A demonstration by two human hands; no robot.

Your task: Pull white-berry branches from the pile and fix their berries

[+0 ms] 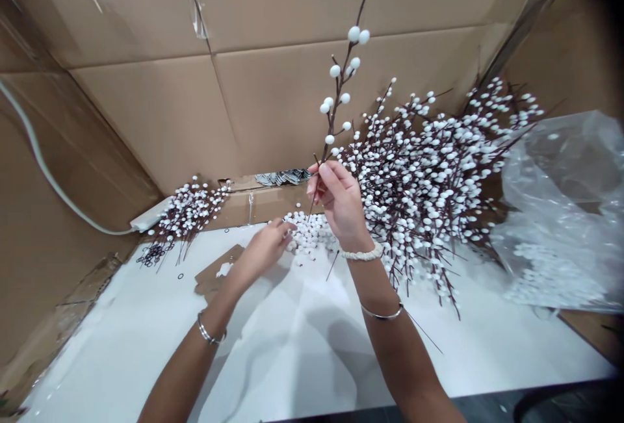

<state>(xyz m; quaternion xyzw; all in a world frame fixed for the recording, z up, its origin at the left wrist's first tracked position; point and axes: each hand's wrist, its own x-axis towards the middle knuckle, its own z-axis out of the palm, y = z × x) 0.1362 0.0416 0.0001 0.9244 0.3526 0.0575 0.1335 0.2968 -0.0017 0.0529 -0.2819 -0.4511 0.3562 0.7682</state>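
Pinched between the thumb and fingers of my right hand [341,199] is a brown artificial berry stem [335,104], raised nearly upright with white berries along its upper part. Its thin lower end hangs below the fingers. My left hand [266,247] is lower, at the left edge of a heap of loose white berries [312,233] on the white table [273,358]. Its fingers are curled together at the berries; what is between the tips is too small to make out.
A large pile of berry stems [424,176] lies at the right, beside a clear plastic bag [560,215] of white pieces. At the left are a smaller stem bunch [192,208], a white power strip [150,215] and a cardboard piece [214,273]. Cardboard walls [146,111] enclose the back.
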